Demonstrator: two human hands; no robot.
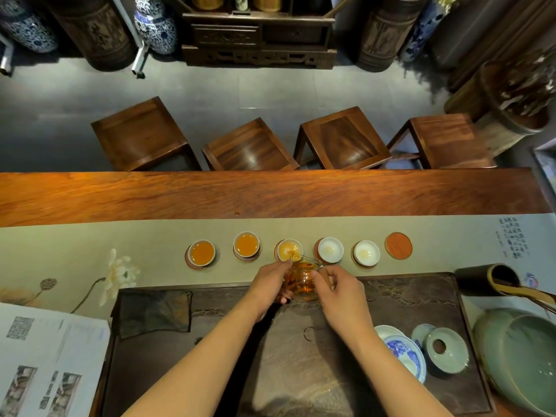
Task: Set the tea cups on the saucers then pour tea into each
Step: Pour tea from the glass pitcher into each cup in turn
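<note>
Several white tea cups stand in a row on red saucers on the grey runner. The two left cups hold amber tea. Tea streams into the middle cup from a glass pitcher, tilted away from me. My left hand holds the pitcher's left side and my right hand pinches its handle side. The two cups to the right look empty. A bare red saucer lies at the row's right end.
A dark stone tea tray lies under my arms, with a folded dark cloth, a blue-and-white dish and a celadon lidded bowl. A large green basin, a tool holder and papers flank it. Stools stand beyond the table.
</note>
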